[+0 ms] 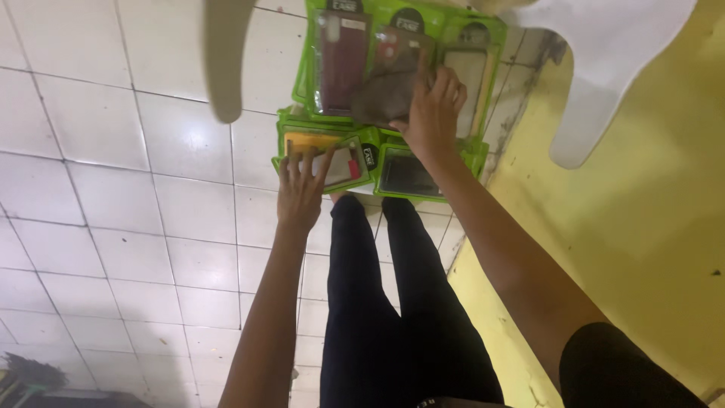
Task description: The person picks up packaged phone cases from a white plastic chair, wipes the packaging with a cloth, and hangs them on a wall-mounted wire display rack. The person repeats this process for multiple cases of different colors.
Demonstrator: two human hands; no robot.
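Several phone cases in bright green clear-front packets lie in piles on the white tiled floor. My left hand (300, 189) rests with spread fingers on a packet with an orange and pink case (341, 160) in the near pile. My right hand (433, 113) reaches further, its fingers on a loose brownish case (384, 97) on top of the far pile. A packet with a dark maroon case (341, 60) lies left of it, and a packet with a black case (404, 175) sits under my right wrist. My black-clad legs (385, 302) stretch toward the piles.
A white plastic chair (604, 68) stands at the upper right by a yellow wall (649, 227). A pale chair leg (225, 60) hangs into view at the upper left. White floor tiles (113, 151) spread out to the left.
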